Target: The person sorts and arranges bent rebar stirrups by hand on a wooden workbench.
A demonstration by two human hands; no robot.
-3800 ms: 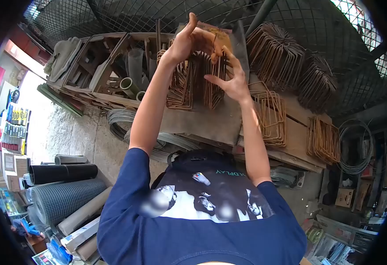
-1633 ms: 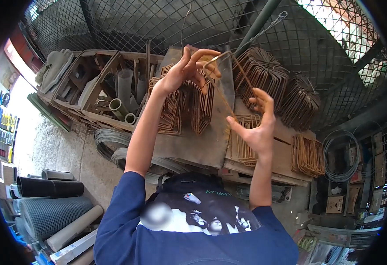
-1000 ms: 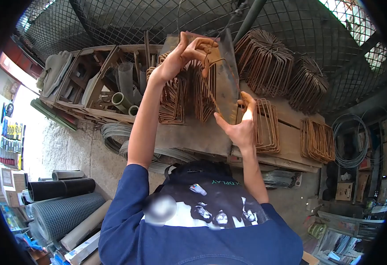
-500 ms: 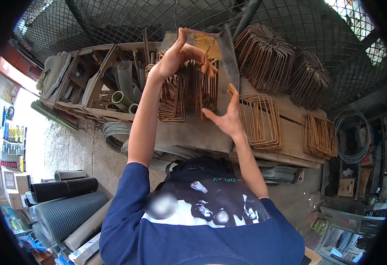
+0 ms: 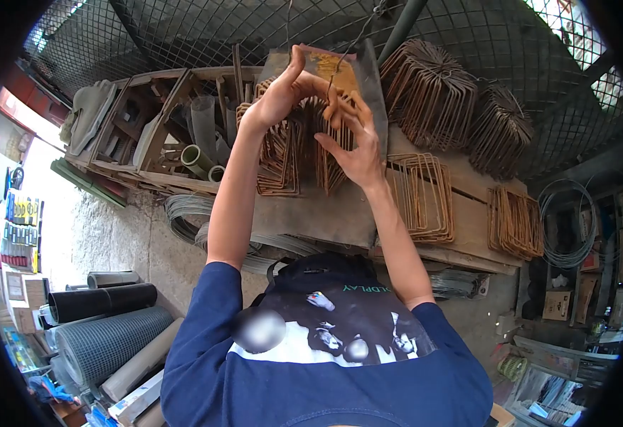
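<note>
My left hand [image 5: 283,96] is raised over the stack of rusty bent-steel stirrups [image 5: 278,160], its thumb sticking up and its fingers curled over. A thin dark wire [image 5: 340,65] runs down from the mesh to those fingertips, which seem closed on it. My right hand [image 5: 360,153] is beside it, thumb apart and fingers bent, the fingertips touching or overlapping those of the left. Behind the hands, more rectangular stirrups hang in a row, partly hidden. A worn yellow-brown sheet [image 5: 333,65] is just beyond them.
Bundles of stirrups [image 5: 429,92] hang at the right; others [image 5: 425,199] lie on the wooden bench [image 5: 468,249]. Wire coils [image 5: 187,213] lie below the bench. A wooden rack [image 5: 141,135] holds pipes at left. Mesh rolls [image 5: 116,345] lie on the floor. A wire-mesh wall [image 5: 240,32] closes the back.
My right hand has moved up and left to meet the left fingertips, its fingers bending. The left hand has barely moved. More of the wire shows above it.
</note>
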